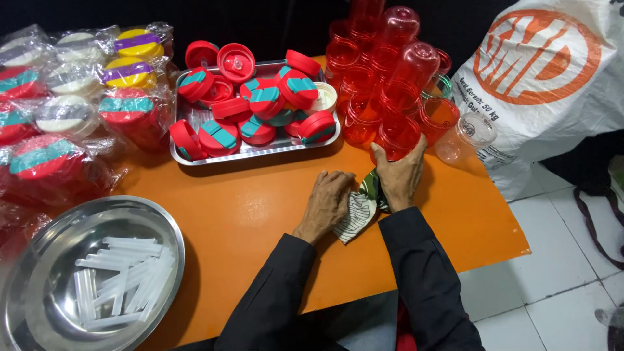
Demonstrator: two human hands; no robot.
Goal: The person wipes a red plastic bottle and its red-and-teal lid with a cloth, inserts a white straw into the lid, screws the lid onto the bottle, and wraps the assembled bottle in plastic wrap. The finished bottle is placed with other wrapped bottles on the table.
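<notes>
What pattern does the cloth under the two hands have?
The cloth is white with dark thin stripes and a green part, seen in the head view.

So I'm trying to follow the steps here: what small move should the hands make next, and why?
Probably close the right hand around the nearest red cup and draw it over the cloth. Its fingertips already touch that cup, and the left hand rests on the cloth on the orange table, so both are within reach.
</notes>
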